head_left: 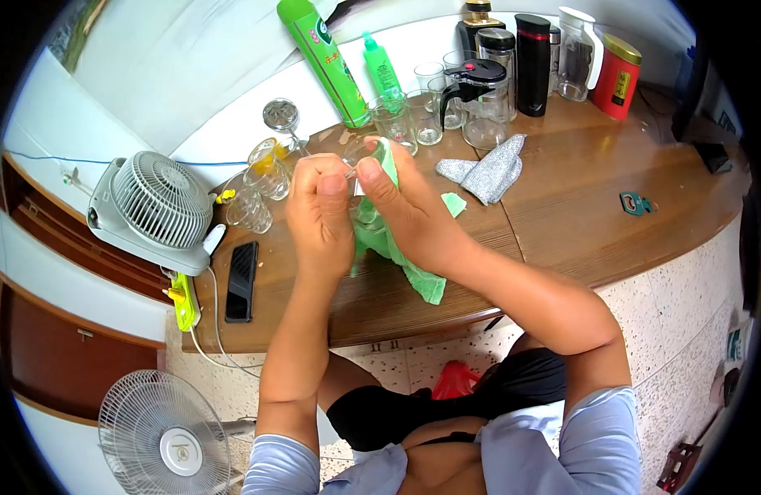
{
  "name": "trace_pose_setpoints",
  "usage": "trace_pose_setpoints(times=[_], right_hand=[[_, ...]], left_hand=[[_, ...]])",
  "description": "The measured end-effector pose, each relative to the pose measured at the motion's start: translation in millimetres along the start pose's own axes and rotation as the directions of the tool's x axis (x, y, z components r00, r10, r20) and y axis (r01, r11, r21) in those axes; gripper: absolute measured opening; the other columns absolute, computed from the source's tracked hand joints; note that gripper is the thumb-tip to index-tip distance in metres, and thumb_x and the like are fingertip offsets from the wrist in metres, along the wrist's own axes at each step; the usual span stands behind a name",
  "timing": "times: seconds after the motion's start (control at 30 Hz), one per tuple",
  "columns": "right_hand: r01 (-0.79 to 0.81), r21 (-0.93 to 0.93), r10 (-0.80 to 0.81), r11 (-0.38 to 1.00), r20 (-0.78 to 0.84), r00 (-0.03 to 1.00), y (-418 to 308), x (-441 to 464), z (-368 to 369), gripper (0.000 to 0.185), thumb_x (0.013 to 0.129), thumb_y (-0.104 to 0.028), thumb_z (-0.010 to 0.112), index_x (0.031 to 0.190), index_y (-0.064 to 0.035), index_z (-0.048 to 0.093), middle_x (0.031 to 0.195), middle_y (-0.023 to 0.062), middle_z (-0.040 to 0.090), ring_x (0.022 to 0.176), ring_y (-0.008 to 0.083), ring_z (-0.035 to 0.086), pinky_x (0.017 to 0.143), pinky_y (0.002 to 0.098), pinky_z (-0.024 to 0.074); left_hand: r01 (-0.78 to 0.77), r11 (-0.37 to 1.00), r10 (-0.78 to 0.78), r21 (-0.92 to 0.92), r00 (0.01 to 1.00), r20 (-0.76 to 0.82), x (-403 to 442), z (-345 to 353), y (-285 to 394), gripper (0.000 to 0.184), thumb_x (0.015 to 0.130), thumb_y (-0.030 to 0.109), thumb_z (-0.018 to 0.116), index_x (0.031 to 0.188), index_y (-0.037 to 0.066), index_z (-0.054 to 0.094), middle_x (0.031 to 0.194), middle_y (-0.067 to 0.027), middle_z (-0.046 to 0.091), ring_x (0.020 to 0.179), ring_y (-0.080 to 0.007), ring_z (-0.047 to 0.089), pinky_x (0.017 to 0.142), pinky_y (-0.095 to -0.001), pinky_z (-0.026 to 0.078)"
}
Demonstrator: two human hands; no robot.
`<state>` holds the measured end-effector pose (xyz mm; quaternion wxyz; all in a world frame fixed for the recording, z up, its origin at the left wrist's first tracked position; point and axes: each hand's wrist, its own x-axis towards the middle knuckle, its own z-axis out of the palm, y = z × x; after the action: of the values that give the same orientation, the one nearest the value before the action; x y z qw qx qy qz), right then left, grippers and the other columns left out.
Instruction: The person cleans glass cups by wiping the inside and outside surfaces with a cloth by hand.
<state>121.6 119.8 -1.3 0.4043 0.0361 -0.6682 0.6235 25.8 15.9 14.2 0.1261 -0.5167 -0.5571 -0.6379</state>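
My left hand [319, 210] is closed, its thumb pressed against curled fingers, on a clear glass [367, 211] whose shape is mostly hidden. Wrapped against that glass is a light green cloth [423, 282], which my right hand [413, 210] grips with the thumb toward my left hand. The cloth's lower end hangs over the table's near side. Just beyond my hands stand a drinking glass [394, 124] and a stemmed glass [281, 117]. Two glass mugs, one nearer [248, 213] and one farther [269, 177], are left of my left hand.
On the wooden table [579, 219] lie a grey cloth [489, 172], a phone [241, 282] and a teal bottle opener [636, 204]. A glass teapot [484, 115], green spray can [323, 62], black flask [532, 66] and red tin [618, 78] stand behind. A small fan [162, 202] is left.
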Motion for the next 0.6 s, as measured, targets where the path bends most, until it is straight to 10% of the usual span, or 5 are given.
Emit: trace_pose_setpoints(times=[0.23, 0.47, 0.6], right_hand=[[0.289, -0.367, -0.316, 0.884, -0.014, 0.949, -5.1, -1.5, -4.2, 0.08, 0.11, -0.054, 0.054, 0.152, 0.0114, 0.037, 0.135, 0.0313, 0.058, 0.126, 0.0447, 0.058, 0.109, 0.045, 0.0457], [-0.253, 0.245, 0.186, 0.936, 0.267, 0.946, -5.5, 23.1, -34.8, 0.066, 0.108, -0.064, 0.049, 0.143, -0.0081, 0.055, 0.112, 0.0057, 0.058, 0.101, 0.0153, 0.062, 0.091, 0.0354, 0.0549], [-0.385, 0.323, 0.291, 0.864, 0.302, 0.908, -20.5, 24.4, -41.0, 0.06, 0.104, -0.065, 0.06, 0.13, -0.0109, 0.059, 0.106, 0.0026, 0.059, 0.096, 0.0141, 0.061, 0.087, 0.0331, 0.0547]], left_hand=[[0.089, 0.99, -0.097, 0.105, 0.993, 0.072, -4.4, -4.6, 15.2, 0.046, 0.116, 0.04, 0.047, 0.097, 0.001, 0.063, 0.087, -0.0037, 0.057, 0.08, -0.013, 0.051, 0.073, -0.0292, 0.045], [0.115, 0.947, 0.003, -0.299, 0.93, 0.368, -2.0, -14.0, 1.3, 0.051, 0.117, 0.044, 0.041, 0.1, 0.001, 0.062, 0.093, -0.0059, 0.058, 0.082, -0.0157, 0.053, 0.077, -0.0304, 0.045], [0.144, 0.935, -0.025, -0.324, 0.938, 0.345, 1.7, -10.2, -2.6, 0.05, 0.117, 0.044, 0.042, 0.105, 0.0, 0.063, 0.095, -0.006, 0.059, 0.082, -0.0136, 0.055, 0.075, -0.0293, 0.045]])
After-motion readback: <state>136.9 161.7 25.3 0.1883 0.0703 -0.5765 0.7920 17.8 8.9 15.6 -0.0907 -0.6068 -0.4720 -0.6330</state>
